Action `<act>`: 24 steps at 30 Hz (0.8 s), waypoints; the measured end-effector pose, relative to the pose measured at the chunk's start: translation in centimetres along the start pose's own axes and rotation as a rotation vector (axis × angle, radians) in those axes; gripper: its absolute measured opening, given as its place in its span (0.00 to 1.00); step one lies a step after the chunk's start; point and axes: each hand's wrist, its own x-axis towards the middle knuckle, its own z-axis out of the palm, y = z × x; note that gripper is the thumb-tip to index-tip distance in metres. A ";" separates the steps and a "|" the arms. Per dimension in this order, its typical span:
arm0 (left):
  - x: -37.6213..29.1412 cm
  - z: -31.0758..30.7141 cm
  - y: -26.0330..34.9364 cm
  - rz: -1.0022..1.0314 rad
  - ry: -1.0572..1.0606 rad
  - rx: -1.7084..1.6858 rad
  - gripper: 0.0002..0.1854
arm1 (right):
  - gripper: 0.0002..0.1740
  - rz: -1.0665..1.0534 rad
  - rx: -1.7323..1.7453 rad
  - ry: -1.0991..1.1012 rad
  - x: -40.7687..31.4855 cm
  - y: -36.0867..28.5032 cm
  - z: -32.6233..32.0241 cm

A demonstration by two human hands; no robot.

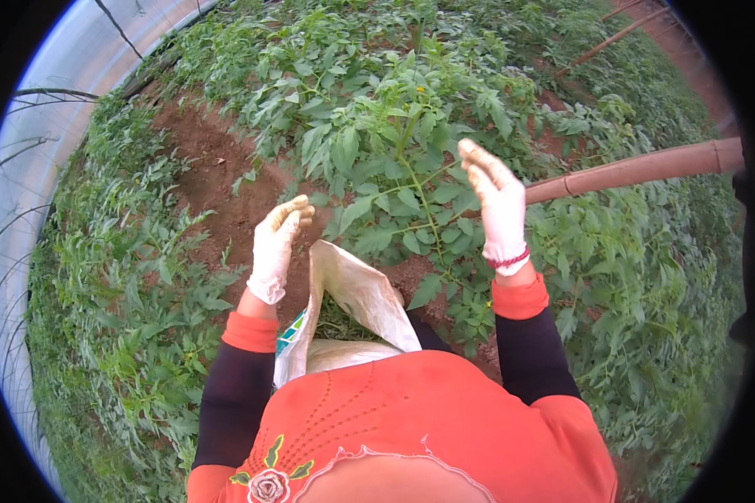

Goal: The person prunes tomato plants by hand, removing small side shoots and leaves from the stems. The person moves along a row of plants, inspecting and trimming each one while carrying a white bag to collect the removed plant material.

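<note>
A tall tomato plant [415,182] with green leaves and a small yellow flower near its top stands in front of me. My left hand [280,242], in a thin whitish glove stained at the fingers, is raised left of the plant above bare soil, its fingers partly curled and nothing visible in it. To the right of the stem is my right hand [494,195], gloved alike, fingers loosely extended beside the leaves and apparently empty. A white woven sack [365,289] hangs open at my front, with green plant cuttings [340,324] inside.
Dense tomato plants [145,314] grow on both sides and ahead. A thick bamboo pole [642,170] reaches in from the right, just beyond my right hand. Reddish soil [220,182] shows at the left. Plastic greenhouse sheeting [44,126] curves along the far left.
</note>
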 end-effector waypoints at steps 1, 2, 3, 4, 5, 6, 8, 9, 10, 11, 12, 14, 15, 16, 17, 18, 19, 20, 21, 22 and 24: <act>0.9 -0.2 0.7 0.045 -0.002 0.001 0.19 | 0.19 -0.018 0.030 0.019 1.4 0.1 -0.2; 2.2 -0.4 1.6 0.075 0.000 0.008 0.18 | 0.20 -0.045 0.012 0.048 3.0 0.2 -0.1; 3.6 -0.5 2.5 0.082 0.006 0.007 0.18 | 0.20 -0.035 0.053 0.056 4.3 0.4 -0.1; 4.7 -0.5 3.5 0.120 0.013 0.048 0.18 | 0.20 -0.052 0.069 0.062 5.6 0.5 -0.2; 6.1 -0.3 4.6 0.179 -0.010 0.054 0.19 | 0.20 -0.116 0.098 0.051 6.7 0.7 -0.2; 7.4 0.0 5.6 0.174 -0.012 0.084 0.19 | 0.20 -0.131 0.114 0.050 7.7 0.9 -0.2; 10.0 1.1 7.6 0.177 -0.031 0.112 0.19 | 0.20 -0.076 0.116 0.045 9.0 1.5 -0.4; 11.2 1.7 8.3 0.183 -0.045 0.107 0.19 | 0.20 -0.077 0.124 0.025 9.6 1.8 -0.5; 12.3 2.3 8.8 0.206 -0.072 0.085 0.18 | 0.19 -0.056 0.114 0.017 10.3 2.1 -0.6; 13.3 2.9 9.2 0.195 -0.075 0.080 0.18 | 0.19 -0.042 0.122 0.014 10.9 2.3 -0.8; 14.3 3.5 9.5 0.204 -0.093 0.060 0.18 | 0.19 -0.028 0.130 0.009 11.4 2.4 -1.0; 16.0 4.4 9.5 0.215 -0.124 0.045 0.19 | 0.19 -0.022 0.111 0.005 12.3 2.6 -1.0; 16.8 4.8 9.3 0.187 -0.128 0.053 0.19 | 0.20 -0.033 0.109 -0.022 12.8 2.6 -0.9; 17.6 5.2 9.0 0.162 -0.133 0.059 0.19 | 0.20 -0.047 0.106 -0.045 13.3 2.6 -0.7; 18.6 5.4 8.9 0.158 -0.150 0.058 0.19 | 0.21 -0.063 0.102 -0.067 13.8 2.5 -0.5; 19.7 5.6 8.7 0.157 -0.211 0.108 0.23 | 0.22 -0.046 0.084 -0.075 14.3 2.4 -0.2; 20.7 5.8 8.4 0.145 -0.228 0.108 0.23 | 0.23 -0.028 0.066 -0.083 14.7 2.2 0.1; 21.8 6.1 8.0 0.133 -0.248 0.107 0.24 | 0.24 -0.017 0.053 -0.093 15.2 2.1 0.4; 23.0 6.4 7.6 0.117 -0.274 0.088 0.24 | 0.25 -0.036 0.017 -0.111 15.7 1.9 0.7; 24.4 6.9 7.2 0.088 -0.298 0.067 0.24 | 0.26 -0.060 -0.014 -0.131 16.2 1.8 1.1; 26.7 7.5 6.3 0.055 -0.349 0.114 0.24 | 0.28 -0.079 -0.064 -0.163 16.9 1.7 2.0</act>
